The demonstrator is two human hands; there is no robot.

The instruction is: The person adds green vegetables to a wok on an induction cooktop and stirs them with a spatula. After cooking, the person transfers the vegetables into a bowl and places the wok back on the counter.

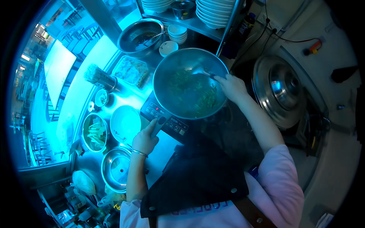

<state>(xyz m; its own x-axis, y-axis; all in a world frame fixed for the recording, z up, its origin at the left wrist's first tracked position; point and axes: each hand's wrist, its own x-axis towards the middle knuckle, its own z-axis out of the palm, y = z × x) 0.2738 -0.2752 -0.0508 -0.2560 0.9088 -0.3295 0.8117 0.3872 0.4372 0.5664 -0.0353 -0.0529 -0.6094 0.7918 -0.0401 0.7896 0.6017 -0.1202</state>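
My left hand (145, 138) grips the handle (157, 127) of a large wok (176, 61) that rests over an induction cooker (176, 125). In my right hand (232, 87) is the dark handle of a metal spatula (198, 70), its blade inside the wok near the middle. Green chopped vegetables (207, 99) lie in the wok, mostly toward the lower right, blurred by what looks like steam. Left of the wok handle stands a pale empty-looking bowl (125, 124). Beside that bowl, an oval metal bowl (96, 134) holds pale cut vegetables.
A steel basin with a ladle (139, 35), small stacked bowls (177, 32) and a food tray (131, 69) stand behind and left. A utensil holder (105, 82) is by the counter edge. A large domed metal lid (263, 94) sits at right; a plate shelf (188, 21) is above.
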